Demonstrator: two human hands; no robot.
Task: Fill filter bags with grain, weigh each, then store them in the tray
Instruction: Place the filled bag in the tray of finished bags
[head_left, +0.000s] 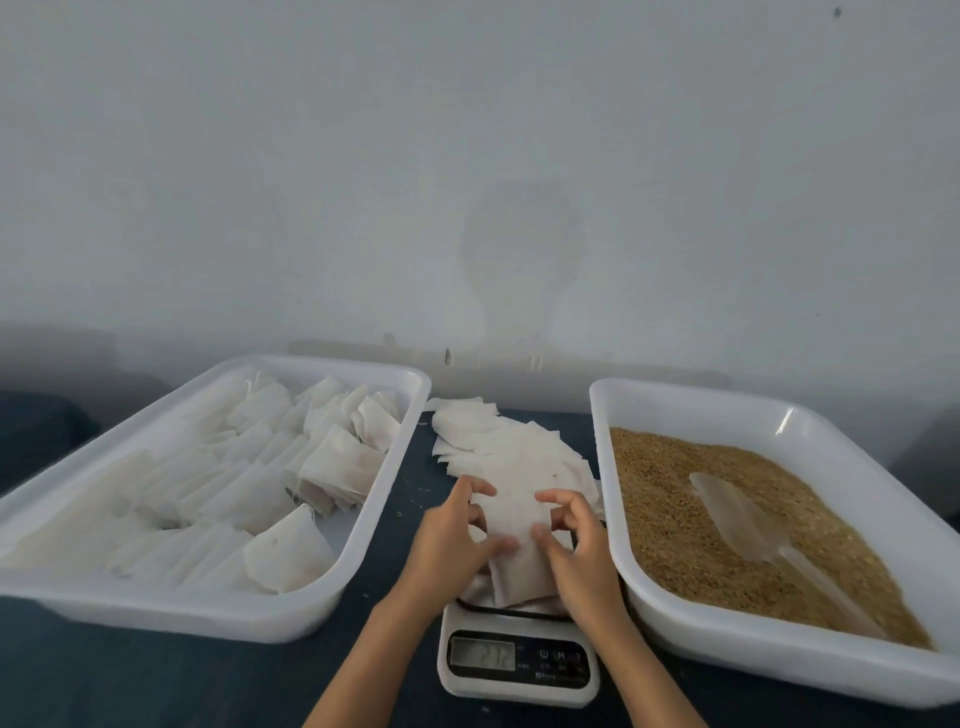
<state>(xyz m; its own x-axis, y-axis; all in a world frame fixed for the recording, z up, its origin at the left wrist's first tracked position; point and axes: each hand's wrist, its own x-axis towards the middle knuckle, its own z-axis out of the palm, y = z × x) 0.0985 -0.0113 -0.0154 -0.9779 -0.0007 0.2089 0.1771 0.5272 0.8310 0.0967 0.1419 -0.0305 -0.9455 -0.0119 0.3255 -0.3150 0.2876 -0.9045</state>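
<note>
A white filter bag (511, 525) hangs between both hands above the small white scale (518, 660), whose display is lit. My left hand (457, 535) pinches the bag's left edge and my right hand (576, 540) pinches its right edge. More bag material (519, 587) lies on the scale's platform under the hands. A loose pile of empty filter bags (504, 447) lies on the dark table behind the hands. The white tray on the left (156, 608) holds several filled bags (291, 556). The white tray on the right (727, 405) holds brown grain (675, 519) with a clear plastic scoop (748, 519) lying on it.
The dark table (156, 686) carries both trays with the scale between them. A few grains (415, 499) lie scattered on the table left of the bag pile. A pale wall (467, 156) stands close behind the trays.
</note>
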